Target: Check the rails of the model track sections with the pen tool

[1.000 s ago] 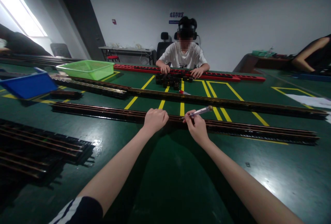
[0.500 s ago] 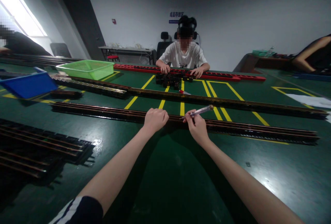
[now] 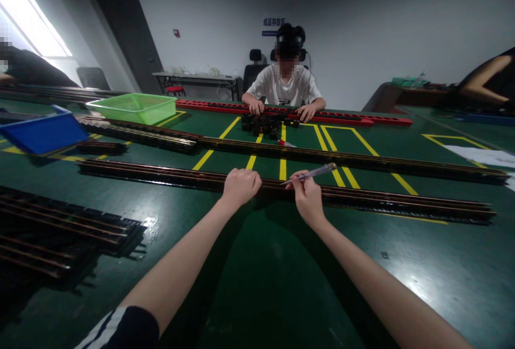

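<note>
A long dark rail assembly [image 3: 386, 204] with copper-coloured strips lies across the green table in front of me. My left hand [image 3: 242, 185] is closed over it, left of the middle, its fingers wrapped round the rail. Just to the right, my right hand [image 3: 307, 190] grips a screwdriver [image 3: 316, 171] with a clear handle. The screwdriver is tilted, its thin tip pointing left and down at the rail's top and its handle end up to the right. Whether the tip touches the rail I cannot tell.
A second long rail [image 3: 354, 159] lies behind. Stacked rails [image 3: 64, 220] fill the near left, with a blue bin [image 3: 44, 131] and green basket [image 3: 137, 108] beyond. Opposite, a person's hands rest on a red rail [image 3: 350, 119] near black parts [image 3: 261, 125].
The screwdriver handle has shifted slightly to the right in my right hand. My left hand stays on the rail.
</note>
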A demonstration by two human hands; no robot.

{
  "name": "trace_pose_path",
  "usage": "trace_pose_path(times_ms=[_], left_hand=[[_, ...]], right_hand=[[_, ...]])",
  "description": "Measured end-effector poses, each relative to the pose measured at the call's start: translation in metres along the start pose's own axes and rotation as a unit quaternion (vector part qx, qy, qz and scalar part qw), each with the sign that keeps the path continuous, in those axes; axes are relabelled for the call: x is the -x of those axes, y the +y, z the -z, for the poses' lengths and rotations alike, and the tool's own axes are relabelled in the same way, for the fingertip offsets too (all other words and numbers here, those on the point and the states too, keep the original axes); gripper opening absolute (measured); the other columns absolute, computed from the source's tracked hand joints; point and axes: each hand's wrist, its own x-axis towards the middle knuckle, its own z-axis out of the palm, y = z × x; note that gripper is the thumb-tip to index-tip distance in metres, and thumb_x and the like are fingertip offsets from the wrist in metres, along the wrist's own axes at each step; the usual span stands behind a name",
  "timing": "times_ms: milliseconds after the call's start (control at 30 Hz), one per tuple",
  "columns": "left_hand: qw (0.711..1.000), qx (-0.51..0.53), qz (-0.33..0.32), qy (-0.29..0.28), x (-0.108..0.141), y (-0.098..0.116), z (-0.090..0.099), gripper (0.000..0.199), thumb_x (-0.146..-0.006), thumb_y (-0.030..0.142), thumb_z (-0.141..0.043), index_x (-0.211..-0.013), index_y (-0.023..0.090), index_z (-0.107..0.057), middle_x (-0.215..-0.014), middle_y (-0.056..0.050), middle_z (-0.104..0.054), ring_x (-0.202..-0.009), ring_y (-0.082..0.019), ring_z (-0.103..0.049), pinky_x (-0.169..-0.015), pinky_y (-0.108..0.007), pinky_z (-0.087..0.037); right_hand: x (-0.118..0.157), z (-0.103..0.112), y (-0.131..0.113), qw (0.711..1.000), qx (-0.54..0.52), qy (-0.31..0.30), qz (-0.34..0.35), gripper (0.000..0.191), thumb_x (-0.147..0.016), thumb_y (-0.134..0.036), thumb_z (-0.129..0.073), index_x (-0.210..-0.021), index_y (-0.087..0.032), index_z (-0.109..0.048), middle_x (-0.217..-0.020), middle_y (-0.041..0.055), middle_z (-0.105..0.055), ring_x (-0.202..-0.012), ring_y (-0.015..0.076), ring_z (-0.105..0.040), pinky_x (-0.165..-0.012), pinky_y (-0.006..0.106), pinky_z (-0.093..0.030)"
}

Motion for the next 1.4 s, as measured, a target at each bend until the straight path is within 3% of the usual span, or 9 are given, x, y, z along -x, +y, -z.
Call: trace_pose_path(times_ms=[600,1067,1400], left_hand=[[1.000,-0.026,-0.006,0.015,0.0008,-0.0022,-0.0049,0.039,-0.088,0.023,-0.032,-0.065,0.015,-0.063,-0.069,-0.006,-0.067,-0.058,-0.014,-0.057,-0.058,-0.029,-0.035],[1.000,-0.009,-0.006,0.014,0.0011,-0.0027,-0.0050,0.041,-0.090,0.023,-0.031,-0.065,0.015,-0.062,-0.068,-0.006,-0.067,-0.054,-0.013,-0.056,-0.057,-0.028,-0.035],[1.000,-0.011,-0.007,0.013,0.0006,-0.0025,-0.0042,0.040,-0.089,0.023,-0.032,-0.063,0.015,-0.062,-0.067,-0.005,-0.067,-0.055,-0.013,-0.056,-0.057,-0.028,-0.035]], right_hand=[[0.0021,0.0014,-0.0021,0.993,0.090,0.069,0.036,0.022,-0.090,-0.031,-0.038,-0.072,-0.022,-0.048,-0.063,0.0038,-0.061,-0.068,0.0226,-0.054,-0.073,0.039,-0.038],[0.0022,0.0017,-0.0005,0.994,0.068,0.081,0.012,0.027,-0.091,-0.039,-0.035,-0.072,-0.022,-0.046,-0.062,0.0020,-0.056,-0.061,0.0201,-0.053,-0.075,0.040,-0.039],[0.0027,0.0015,-0.0004,0.981,0.125,0.145,0.012,0.029,-0.091,-0.038,-0.033,-0.072,-0.020,-0.047,-0.063,0.0022,-0.055,-0.059,0.0180,-0.050,-0.075,0.038,-0.034]])
